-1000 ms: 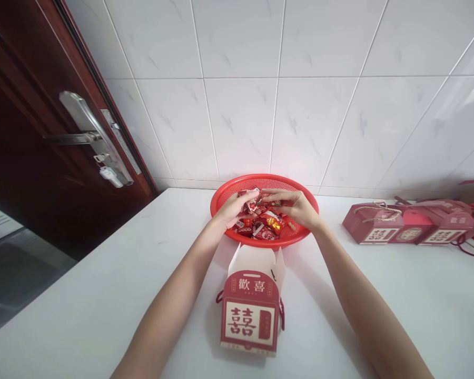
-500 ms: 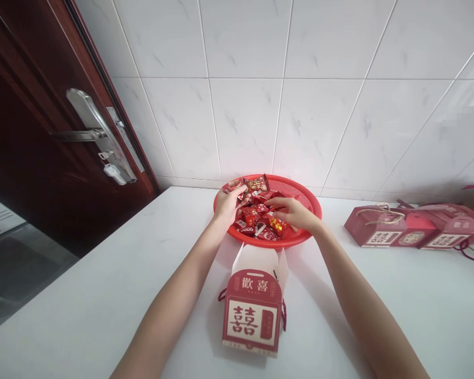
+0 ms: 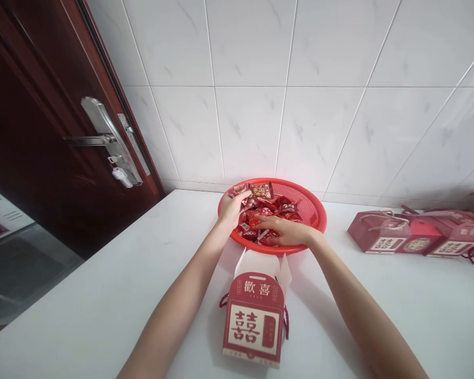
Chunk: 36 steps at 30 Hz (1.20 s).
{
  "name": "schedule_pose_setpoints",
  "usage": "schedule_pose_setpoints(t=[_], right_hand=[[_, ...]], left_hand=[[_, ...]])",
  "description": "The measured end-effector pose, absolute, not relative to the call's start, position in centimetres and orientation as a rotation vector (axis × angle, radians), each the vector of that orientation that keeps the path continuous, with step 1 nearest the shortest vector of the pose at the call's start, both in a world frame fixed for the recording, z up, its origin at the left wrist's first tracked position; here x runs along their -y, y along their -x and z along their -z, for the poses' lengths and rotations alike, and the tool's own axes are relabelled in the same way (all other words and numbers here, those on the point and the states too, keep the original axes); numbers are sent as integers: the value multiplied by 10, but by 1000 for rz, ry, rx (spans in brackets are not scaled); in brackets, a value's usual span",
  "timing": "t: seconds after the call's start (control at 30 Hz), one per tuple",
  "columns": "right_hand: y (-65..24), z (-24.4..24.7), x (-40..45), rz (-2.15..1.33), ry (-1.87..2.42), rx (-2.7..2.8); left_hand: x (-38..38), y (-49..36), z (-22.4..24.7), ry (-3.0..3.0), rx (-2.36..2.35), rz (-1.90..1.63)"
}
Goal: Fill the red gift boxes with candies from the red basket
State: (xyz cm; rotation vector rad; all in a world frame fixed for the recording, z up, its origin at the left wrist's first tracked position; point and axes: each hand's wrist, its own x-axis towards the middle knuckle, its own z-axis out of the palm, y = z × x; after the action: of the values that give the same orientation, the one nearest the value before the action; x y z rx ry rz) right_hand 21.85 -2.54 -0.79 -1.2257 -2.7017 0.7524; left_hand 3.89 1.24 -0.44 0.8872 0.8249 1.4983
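Note:
A red plastic basket (image 3: 318, 210) with wrapped candies (image 3: 288, 208) in it stands against the tiled wall. At its left side my left hand (image 3: 235, 206) is closed around red candy packets (image 3: 240, 190). My right hand (image 3: 282, 230) lies over the candies at the front of the basket, its fingers spread and pointing left. In front of the basket stands a red and white gift box (image 3: 253, 316), its top flaps up and open, with dark red cords at its sides.
Several closed red gift boxes (image 3: 418, 237) with cord handles stand in a row at the right on the white table (image 3: 150, 247). A dark red door (image 3: 35, 116) with a metal handle (image 3: 102, 138) and hanging keys is at the left.
My right hand has moved left and down across the candies, and its fingers have spread. My left hand still holds its packets. The whole view has shifted slightly.

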Motion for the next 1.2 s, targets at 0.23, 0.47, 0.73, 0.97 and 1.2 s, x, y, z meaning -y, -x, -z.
schedule_pose_setpoints(t=[0.23, 0.47, 0.73, 0.97, 1.2], right_hand=[[-210, 9, 28, -763, 1272, 2657], [-214, 12, 29, -791, 1252, 2523], [-220, 11, 21, -857, 1190, 2116], [-229, 7, 21, -1032, 1072, 1737], [-232, 1, 25, -1156, 957, 1439]], left_hand=[[-14, -39, 7, -938, -818, -1462], [-11, -41, 6, -980, -826, -1434], [-12, -40, 9, -1007, -836, -1403], [-8, -40, 5, -996, -843, -1361], [-13, -40, 11, -989, -830, -1390]])
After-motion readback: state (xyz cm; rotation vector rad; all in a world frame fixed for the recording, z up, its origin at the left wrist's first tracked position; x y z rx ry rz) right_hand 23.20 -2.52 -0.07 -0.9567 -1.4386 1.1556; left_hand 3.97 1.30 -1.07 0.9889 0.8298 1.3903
